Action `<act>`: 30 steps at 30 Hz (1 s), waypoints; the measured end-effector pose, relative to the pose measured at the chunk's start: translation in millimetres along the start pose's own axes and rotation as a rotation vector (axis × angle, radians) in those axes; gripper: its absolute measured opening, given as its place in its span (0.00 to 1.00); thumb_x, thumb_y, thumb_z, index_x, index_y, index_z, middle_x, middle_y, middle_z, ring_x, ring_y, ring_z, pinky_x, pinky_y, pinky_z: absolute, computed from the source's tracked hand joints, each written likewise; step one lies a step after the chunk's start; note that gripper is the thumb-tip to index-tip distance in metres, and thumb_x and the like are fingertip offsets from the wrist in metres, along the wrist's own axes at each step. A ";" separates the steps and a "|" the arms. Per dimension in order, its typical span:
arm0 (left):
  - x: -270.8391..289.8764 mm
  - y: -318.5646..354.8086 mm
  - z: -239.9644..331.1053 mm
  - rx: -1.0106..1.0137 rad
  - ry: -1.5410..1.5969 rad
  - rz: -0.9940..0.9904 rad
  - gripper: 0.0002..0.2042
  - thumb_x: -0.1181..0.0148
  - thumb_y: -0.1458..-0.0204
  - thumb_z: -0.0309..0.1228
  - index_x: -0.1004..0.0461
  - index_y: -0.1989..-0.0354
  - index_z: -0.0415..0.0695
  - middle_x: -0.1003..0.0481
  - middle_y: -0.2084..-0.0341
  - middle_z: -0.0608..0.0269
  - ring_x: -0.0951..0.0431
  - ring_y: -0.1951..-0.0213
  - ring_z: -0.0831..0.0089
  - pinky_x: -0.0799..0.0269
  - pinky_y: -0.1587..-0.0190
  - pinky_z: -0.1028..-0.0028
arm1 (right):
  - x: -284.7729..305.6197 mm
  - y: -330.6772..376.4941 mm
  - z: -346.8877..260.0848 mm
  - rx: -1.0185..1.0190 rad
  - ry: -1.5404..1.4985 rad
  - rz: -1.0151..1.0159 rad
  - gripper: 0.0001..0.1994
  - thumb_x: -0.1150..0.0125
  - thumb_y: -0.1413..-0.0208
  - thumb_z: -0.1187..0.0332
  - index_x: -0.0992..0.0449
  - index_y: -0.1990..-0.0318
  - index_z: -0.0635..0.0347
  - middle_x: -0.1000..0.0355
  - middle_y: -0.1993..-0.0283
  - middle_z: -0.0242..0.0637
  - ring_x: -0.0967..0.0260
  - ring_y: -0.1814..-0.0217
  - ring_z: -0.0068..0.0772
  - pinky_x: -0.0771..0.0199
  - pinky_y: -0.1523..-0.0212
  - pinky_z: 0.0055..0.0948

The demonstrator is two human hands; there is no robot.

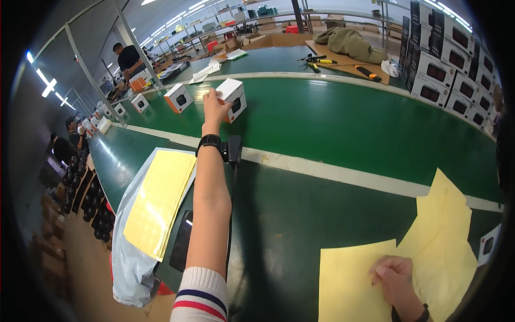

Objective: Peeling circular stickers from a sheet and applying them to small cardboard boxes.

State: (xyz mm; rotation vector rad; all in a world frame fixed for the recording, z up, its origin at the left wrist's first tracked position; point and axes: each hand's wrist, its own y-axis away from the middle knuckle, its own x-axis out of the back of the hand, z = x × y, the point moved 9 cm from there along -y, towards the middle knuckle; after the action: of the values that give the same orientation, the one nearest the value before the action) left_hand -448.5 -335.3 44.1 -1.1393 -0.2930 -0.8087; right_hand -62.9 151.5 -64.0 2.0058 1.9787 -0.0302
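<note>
My left hand (214, 107) reaches out over the green conveyor belt, its fingers closed on the left side of a small white box (234, 92) with a dark device pictured on the front and an orange side. A black watch-like band is on that wrist. At the lower right, my right hand (394, 272) rests over a yellow sheet (348, 279), thumb and fingers pinched together. Whatever might be between those fingertips is too small to make out. More yellow sheets (437, 231), creased and overlapping, lie to its right.
Several similar boxes (178, 99) stand along the belt (343, 123) toward the far left. Left of my arm, a stack of yellow sheets (161, 201) lies on a grey plastic bag (129, 268), near a dark phone-like slab (182, 241). Stacked cartons (445, 64), pliers (316, 60) and a cutter (368, 73) sit beyond.
</note>
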 end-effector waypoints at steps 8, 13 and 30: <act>0.2 63.7 113.2 -0.083 0.129 -0.030 0.26 0.30 0.72 0.33 0.29 0.58 0.47 0.36 0.63 0.45 0.31 0.59 0.48 0.29 0.57 0.61 | -9.9 1.4 -7.1 0.008 0.106 -0.074 0.07 0.45 0.49 0.76 0.25 0.71 0.73 0.28 0.72 0.41 0.33 0.74 0.24 0.33 0.70 0.22; 28.1 140.6 237.0 -0.189 0.389 -0.359 0.27 0.31 0.69 0.35 0.26 0.53 0.47 0.30 0.62 0.48 0.29 0.57 0.61 0.30 0.53 0.68 | 13.1 3.2 -7.3 0.041 -0.138 -0.002 0.06 0.46 0.47 0.74 0.26 0.69 0.69 0.28 0.71 0.37 0.35 0.75 0.23 0.34 0.70 0.22; 194.6 402.9 409.1 -0.844 0.895 -1.013 0.30 0.34 0.68 0.33 0.29 0.48 0.51 0.36 0.59 0.54 0.30 0.67 0.62 0.29 0.73 0.69 | -13.7 100.1 -129.7 0.750 0.549 -0.268 0.02 0.42 0.54 0.82 0.26 0.71 0.67 0.25 0.62 0.44 0.27 0.62 0.27 0.26 0.62 0.23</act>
State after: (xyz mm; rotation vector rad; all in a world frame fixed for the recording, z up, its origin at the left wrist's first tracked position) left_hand 43.4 18.9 51.9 -1.2235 0.3123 -2.3934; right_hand 7.3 170.7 83.4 2.3230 2.9081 -0.3706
